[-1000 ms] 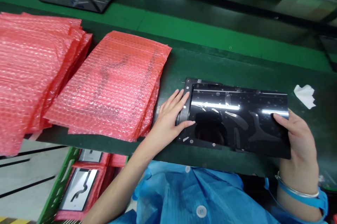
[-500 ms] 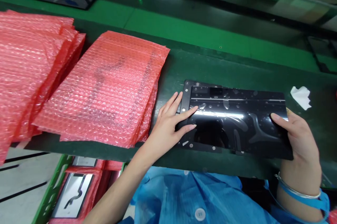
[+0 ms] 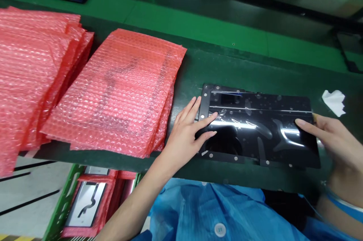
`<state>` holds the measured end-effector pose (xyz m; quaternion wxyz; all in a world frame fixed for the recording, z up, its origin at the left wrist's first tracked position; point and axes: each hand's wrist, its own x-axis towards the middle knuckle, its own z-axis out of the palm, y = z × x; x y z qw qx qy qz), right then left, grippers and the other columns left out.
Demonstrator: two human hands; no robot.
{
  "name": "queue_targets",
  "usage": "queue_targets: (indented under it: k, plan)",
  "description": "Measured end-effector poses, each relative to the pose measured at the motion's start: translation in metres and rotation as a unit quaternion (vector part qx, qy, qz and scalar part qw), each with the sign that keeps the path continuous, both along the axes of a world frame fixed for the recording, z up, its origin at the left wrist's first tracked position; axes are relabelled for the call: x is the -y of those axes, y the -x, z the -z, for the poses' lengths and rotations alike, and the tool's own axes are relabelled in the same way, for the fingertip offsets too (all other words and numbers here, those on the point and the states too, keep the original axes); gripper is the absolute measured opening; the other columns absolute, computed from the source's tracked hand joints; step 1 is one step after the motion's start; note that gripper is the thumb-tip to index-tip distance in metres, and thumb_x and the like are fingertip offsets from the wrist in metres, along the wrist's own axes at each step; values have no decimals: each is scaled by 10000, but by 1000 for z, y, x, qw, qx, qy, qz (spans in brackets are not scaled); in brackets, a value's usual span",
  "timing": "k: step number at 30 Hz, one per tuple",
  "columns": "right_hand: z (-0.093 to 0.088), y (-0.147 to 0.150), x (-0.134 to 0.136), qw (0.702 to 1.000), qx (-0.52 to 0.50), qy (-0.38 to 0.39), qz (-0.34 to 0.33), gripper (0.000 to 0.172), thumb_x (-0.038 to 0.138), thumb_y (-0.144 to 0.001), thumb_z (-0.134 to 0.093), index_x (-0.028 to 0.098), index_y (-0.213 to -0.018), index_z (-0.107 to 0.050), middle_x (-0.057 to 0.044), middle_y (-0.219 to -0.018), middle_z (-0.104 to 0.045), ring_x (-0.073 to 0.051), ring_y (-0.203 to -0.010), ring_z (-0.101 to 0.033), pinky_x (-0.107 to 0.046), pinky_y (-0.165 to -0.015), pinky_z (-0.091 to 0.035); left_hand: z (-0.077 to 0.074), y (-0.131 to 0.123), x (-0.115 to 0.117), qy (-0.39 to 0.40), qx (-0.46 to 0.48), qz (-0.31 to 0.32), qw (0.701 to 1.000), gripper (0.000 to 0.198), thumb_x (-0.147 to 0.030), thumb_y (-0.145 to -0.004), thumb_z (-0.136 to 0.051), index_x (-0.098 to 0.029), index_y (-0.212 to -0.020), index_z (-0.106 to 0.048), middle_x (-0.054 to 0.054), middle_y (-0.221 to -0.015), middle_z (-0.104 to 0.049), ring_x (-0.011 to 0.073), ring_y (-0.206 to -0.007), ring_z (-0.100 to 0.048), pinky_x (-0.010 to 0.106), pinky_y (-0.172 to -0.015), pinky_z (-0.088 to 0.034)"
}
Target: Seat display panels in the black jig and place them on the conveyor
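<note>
Right of the frame's centre, we seem to be steadying the glossy black rectangular panel (image 3: 266, 135), left hand (image 3: 184, 131) resting with fingers spread, right hand (image 3: 337, 139) pinching its edge, so a level hold is called for next.

The panel (image 3: 252, 141) is black, the bubble wrap (image 3: 116, 97) red (and dotted), the tabletop (image 3: 244, 69) dark green.

Head-worn cam, wearer's POV, looking fwd & down, fairly close above hands (image 3: 183, 133) & bench (image 3: 227, 66)
</note>
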<state>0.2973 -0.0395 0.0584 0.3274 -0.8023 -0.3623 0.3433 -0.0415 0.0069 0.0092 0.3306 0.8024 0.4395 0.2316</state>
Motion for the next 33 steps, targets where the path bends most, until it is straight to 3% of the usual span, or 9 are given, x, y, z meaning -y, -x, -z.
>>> queue_targets:
  k: [3, 7, 12, 15, 17, 20, 23, 28, 33]
  plan:
    - [-6, -18, -12, 962, 166, 164, -143, 737, 939, -629, -481, 237, -405, -480, -32, -383, -470, -169, -358, -442, -342, -434, -366, -2, -1, -1, 1, -3, -1, 1000, 390, -380, -938, -567, -322, -1322, -600, 99, -1610, -271, 299, -1505, -197, 611, -1162, -256]
    - [-13, -17, -30, 889, 316, 252, -213, 745, 728, -905, -398, 225, -358, -452, -41, -370, -496, -165, -368, -478, -346, -532, -366, -4, -2, -2, -17, -27, -19, 999, 375, -404, -940, -559, -328, -1303, -618, 88, -1593, -315, 301, -1488, -253, 594, -1158, -285]
    - [-10, -28, -45, 916, 282, 184, -219, 606, 521, -973, -462, 204, -462, -545, 9, -372, -495, -142, -415, -492, -306, -560, -338, -9, -6, 6, -85, -86, -44, 992, 394, -432, -940, -546, -316, -1309, -618, 119, -1562, -373, 340, -1453, -326, 603, -1101, -358]
    - [-3, -46, -53, 945, 227, 139, -192, 518, 511, -940, -521, 201, -526, -541, 32, -373, -485, -118, -399, -455, -284, -536, -310, -16, -34, 22, -163, -78, -35, 983, 464, -409, -926, -568, -261, -1365, -565, 157, -1584, -315, 359, -1472, -274, 605, -1078, -377]
    - [2, -55, -60, 955, 182, 124, -198, 484, 551, -920, -528, 202, -587, -559, 45, -385, -495, -110, -395, -443, -270, -523, -315, -20, -67, 36, -184, -56, 51, 980, 540, -390, -928, -558, -234, -1437, -475, 153, -1597, -289, 339, -1490, -236, 582, -1093, -378]
    - [5, -57, -72, 942, 175, 136, -252, 517, 616, -887, -534, 210, -568, -520, 41, -389, -507, -107, -401, -449, -264, -521, -328, -20, -121, 56, -171, -59, 212, 960, 618, -450, -931, -529, -199, -1483, -407, 134, -1592, -304, 325, -1481, -266, 551, -1130, -366]
    - [4, -50, -82, 917, 228, 167, -282, 583, 652, -832, -591, 220, -483, -416, 21, -388, -512, -118, -448, -493, -270, -553, -346, -10, -158, 64, -180, -104, 250, 946, 619, -463, -962, -444, -117, -1474, -411, 145, -1573, -330, 333, -1456, -318, 532, -1148, -360]
    - [-1, -44, -93, 897, 267, 206, -285, 597, 678, -811, -608, 223, -473, -422, 3, -404, -522, -154, -517, -554, -288, -579, -359, 1, -170, 65, -215, -142, 249, 934, 607, -399, -970, -402, -12, -1437, -438, 191, -1552, -337, 371, -1440, -329, 504, -1124, -397]
    - [-6, -42, -93, 898, 266, 216, -276, 557, 648, -823, -619, 210, -503, -492, -15, -454, -550, -173, -573, -582, -293, -607, -369, -10, -168, 58, -209, -156, 269, 927, 593, -399, -972, -406, -6, -1411, -472, 205, -1535, -372, 381, -1427, -352, 509, -1119, -393]
